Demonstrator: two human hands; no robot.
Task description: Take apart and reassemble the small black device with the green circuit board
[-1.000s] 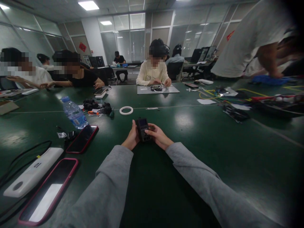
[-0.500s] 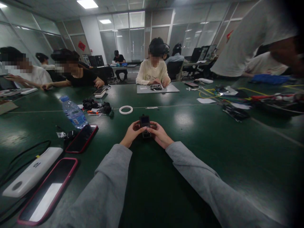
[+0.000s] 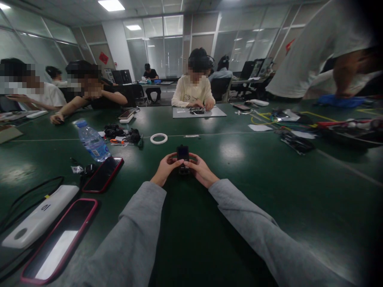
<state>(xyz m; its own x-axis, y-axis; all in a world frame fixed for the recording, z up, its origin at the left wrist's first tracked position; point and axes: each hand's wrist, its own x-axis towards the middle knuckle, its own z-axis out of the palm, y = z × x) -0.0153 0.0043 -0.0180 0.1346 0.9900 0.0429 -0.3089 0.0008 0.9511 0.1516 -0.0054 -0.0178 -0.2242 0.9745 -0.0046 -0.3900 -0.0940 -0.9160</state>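
Black handheld device [image 3: 182, 153] now more upright, in the grip of left hand [image 3: 164, 169] and right hand [image 3: 201, 170] over the desk [image 3: 239, 199].

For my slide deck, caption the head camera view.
Left hand and right hand grip a small black device at a green table, white ring just beyond.

The handheld device [image 3: 182, 156] is black with a dark screen, the worktop [image 3: 245, 191] is plain dark green with pale glare patches, and both sleeves [image 3: 134, 235] are plain grey. At the device's 12 o'clock lies a white ring [image 3: 158, 138], and at 10 o'clock a clear bottle [image 3: 92, 142] has a blue cap and a blue label. Toward 8 o'clock are a black-screened red-cased phone [image 3: 103, 174], a pink-cased phone [image 3: 60, 239] and a white power bank [image 3: 38, 217].
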